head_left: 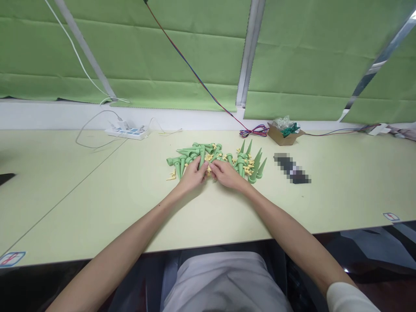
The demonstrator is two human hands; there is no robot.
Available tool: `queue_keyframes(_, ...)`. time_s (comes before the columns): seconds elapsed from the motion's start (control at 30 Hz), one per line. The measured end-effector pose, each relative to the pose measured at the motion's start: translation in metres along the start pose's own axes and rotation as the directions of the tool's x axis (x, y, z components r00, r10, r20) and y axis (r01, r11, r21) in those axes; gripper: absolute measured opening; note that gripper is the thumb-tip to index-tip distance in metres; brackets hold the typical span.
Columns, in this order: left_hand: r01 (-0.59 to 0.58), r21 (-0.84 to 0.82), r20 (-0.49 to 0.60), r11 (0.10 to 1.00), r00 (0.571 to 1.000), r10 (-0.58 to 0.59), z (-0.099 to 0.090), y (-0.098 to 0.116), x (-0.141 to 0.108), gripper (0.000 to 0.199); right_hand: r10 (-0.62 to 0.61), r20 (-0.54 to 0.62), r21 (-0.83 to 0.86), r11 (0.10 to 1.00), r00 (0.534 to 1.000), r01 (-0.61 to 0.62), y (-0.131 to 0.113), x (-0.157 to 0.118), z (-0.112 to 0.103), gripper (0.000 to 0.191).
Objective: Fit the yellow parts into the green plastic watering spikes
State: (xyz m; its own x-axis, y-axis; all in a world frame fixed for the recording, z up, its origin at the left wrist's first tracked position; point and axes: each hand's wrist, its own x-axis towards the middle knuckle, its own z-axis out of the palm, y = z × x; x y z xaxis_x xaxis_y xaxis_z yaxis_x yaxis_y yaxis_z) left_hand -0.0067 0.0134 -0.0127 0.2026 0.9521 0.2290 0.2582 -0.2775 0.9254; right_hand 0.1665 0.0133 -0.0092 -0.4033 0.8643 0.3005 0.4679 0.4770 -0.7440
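My left hand [194,174] is closed around a green spike [202,155], which stands up from between thumb and fingers. Close beside it on the right, my right hand [225,173] has its thumb and fingers pinched together near the left fingertips; whatever it holds is too small to make out. Behind and around both hands lies a pile of green cone-shaped spikes [256,164] and small yellow pieces [172,176]. Several spikes at the right of the pile stand point up.
A white power strip [126,133] with cables sits at the back left. A coil of red and blue wire [254,131] lies beside a small cardboard box [282,138] with plastic bags. A pixelated dark object [291,168] is to the right on the table [208,221].
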Motion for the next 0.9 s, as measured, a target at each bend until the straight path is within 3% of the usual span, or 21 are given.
queue_keyframes(0.47,-0.015,0.022,0.022,1.0,1.0,0.015,0.001,-0.003,0.0,0.034,-0.017,0.02,0.015,1.0,1.0,0.017,0.0,0.001,-0.001,0.042)
queue_keyframes(0.73,0.027,0.015,-0.007,1.0,1.0,-0.027,-0.001,0.001,0.001,0.037,-0.017,-0.013,0.175,0.984,1.0,0.019,0.005,0.002,0.002,0.013)
queue_keyframes(0.9,0.036,0.027,-0.022,0.999,0.999,-0.036,-0.003,0.001,0.002,0.038,-0.081,-0.009,0.211,0.974,0.997,0.081,0.009,0.001,0.003,0.015)
